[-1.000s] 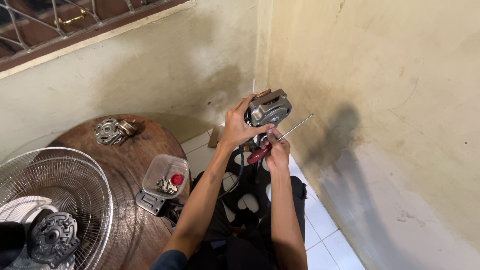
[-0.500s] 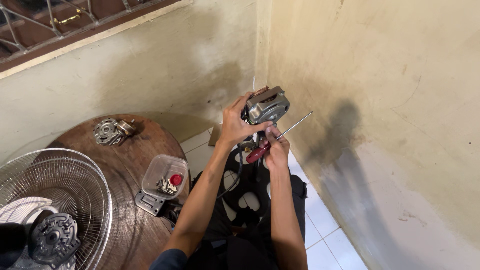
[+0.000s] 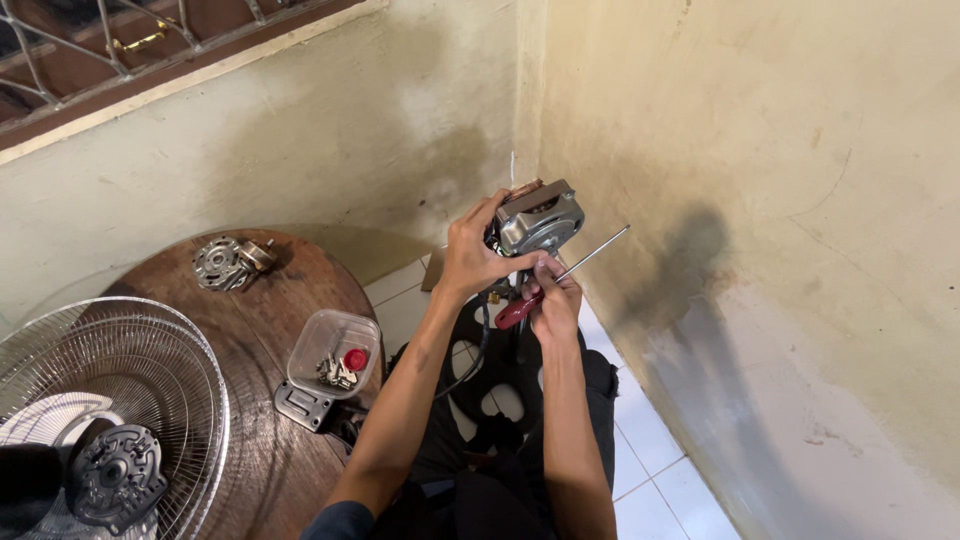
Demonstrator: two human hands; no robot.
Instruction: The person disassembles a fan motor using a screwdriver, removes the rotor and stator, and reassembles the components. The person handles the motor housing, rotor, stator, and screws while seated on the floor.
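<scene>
My left hand (image 3: 472, 257) grips a grey metal fan motor (image 3: 538, 216) with copper windings, raised in front of the wall corner. Just below the motor, my right hand (image 3: 553, 297) holds a screwdriver with a red handle (image 3: 518, 310). Its long metal shaft (image 3: 596, 251) points up and to the right, away from the motor. The fingertips of my right hand touch the underside of the motor. A dark cable hangs from the motor down toward my lap.
A round wooden table (image 3: 290, 300) stands at the left. On it are a clear plastic tub of small parts (image 3: 334, 353), a metal motor cover (image 3: 226, 262), a small grey plate (image 3: 302, 406) and a wire fan guard (image 3: 100, 390). A black fan part lies on my lap.
The motor and both hands have stayed almost in place; the grip shifts only slightly.
</scene>
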